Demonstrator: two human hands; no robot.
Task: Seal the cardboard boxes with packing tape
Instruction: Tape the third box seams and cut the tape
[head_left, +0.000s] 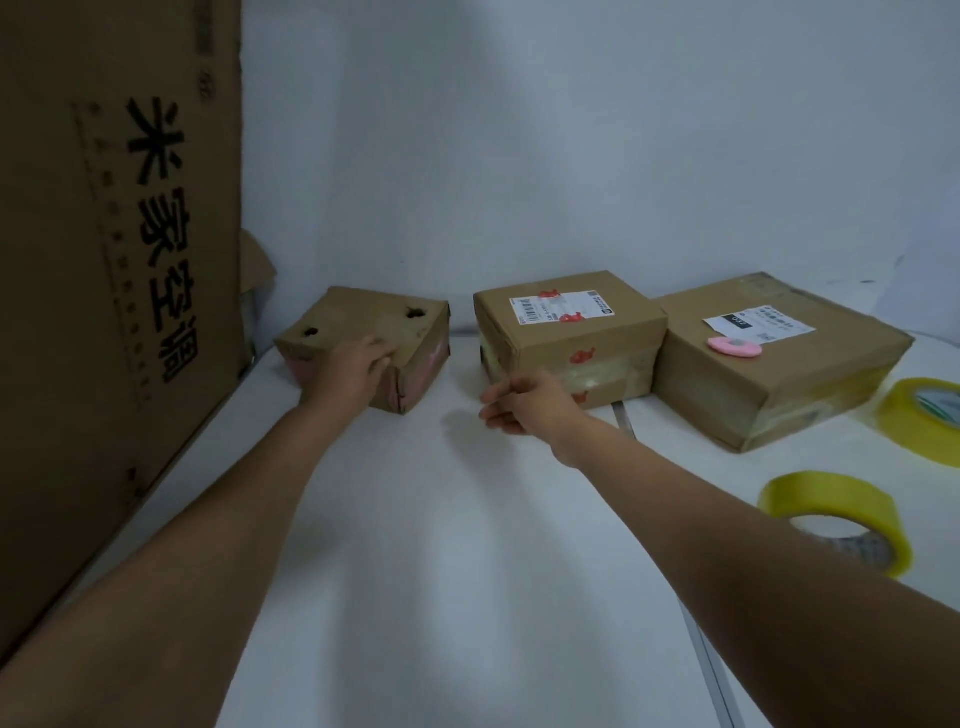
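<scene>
Left hand (352, 371) is on the small cardboard box (366, 345) at 11 o'clock, fingers curled over its near top edge, gripping it. That box has two round holes in the top and pink markings on its sides; sits on the white table (415, 571), tilted slightly.

Right hand (524, 402) hovers above the table at centre, just in front of the middle cardboard box (569, 338), fingers loosely extended toward the left, holding nothing. Can't tell if it touches the box; looks just apart.

Middle box at 12–1 o'clock: white shipping label (561, 307) on top, red marks, clear tape band on the front face. Touching or nearly touching its right side is the large flat cardboard box (779, 364) at 2 o'clock, with its own label and a pink oval object (735, 346) on top; what that object is I can't tell.

Yellow tape roll (836, 519) lies flat on the table at 3–4 o'clock, beside the right forearm. Second yellow tape roll (922, 415) at 3 o'clock, cut off by the frame edge, near the flat box.

Tall carton (114, 260) with black printed characters stands at 9 o'clock, along the table's left edge.
</scene>
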